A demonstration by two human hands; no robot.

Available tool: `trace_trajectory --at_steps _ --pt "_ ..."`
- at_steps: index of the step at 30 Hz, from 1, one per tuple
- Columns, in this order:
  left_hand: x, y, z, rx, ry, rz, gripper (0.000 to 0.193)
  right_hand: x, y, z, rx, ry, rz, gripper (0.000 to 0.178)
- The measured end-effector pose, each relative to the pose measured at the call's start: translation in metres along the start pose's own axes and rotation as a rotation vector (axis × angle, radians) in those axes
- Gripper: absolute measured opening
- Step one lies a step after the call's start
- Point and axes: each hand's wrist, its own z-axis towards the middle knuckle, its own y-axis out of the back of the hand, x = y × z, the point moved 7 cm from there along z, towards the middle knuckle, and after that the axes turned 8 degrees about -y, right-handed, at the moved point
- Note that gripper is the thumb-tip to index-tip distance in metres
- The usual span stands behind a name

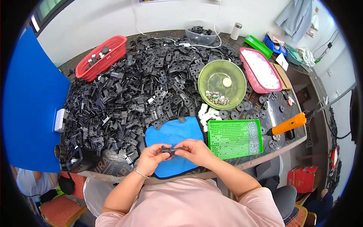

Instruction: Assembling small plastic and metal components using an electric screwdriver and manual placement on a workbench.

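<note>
Over a blue cloth mat (174, 132), both my hands meet on one small black plastic bracket (169, 150). The fingers of my left hand (152, 157) are closed round its left end. From the other side, my right hand (194, 151) pinches at its right end; whether a smaller piece sits in those fingertips is hidden. Beyond the mat spreads a large heap of similar black plastic parts (124, 94). To the right of my hands lies a green tray (230, 153) with a grid of holes and many small silver pieces at its right side.
A yellow-green basket (204, 81) holds shiny metal pieces. White plastic pieces (205, 113) and black discs (240, 107) lie near it. An orange electric screwdriver (289, 124) hangs at the right. Red basket (117, 47), pink basket (251, 72) and clear bin (200, 38) stand farther back.
</note>
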Motion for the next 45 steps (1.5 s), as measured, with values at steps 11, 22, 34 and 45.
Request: trace_trajectory --at_steps 11,22,34,45 --pt "0.024 0.024 0.013 -0.111 0.183 0.102 0.024 0.0 0.067 -0.025 -0.324 0.082 -0.525 0.016" --pt "0.026 0.006 -0.005 0.036 0.322 0.02 0.027 0.034 0.049 0.08 -0.334 0.151 -0.823 0.031" --pt "0.025 0.021 -0.012 0.002 0.337 0.02 0.027 0.046 0.053 0.1 -0.461 0.219 -0.823 0.033" --pt "0.017 0.033 -0.01 -0.039 0.335 0.059 0.026 0.002 0.006 0.003 0.062 -0.011 -0.791 0.044"
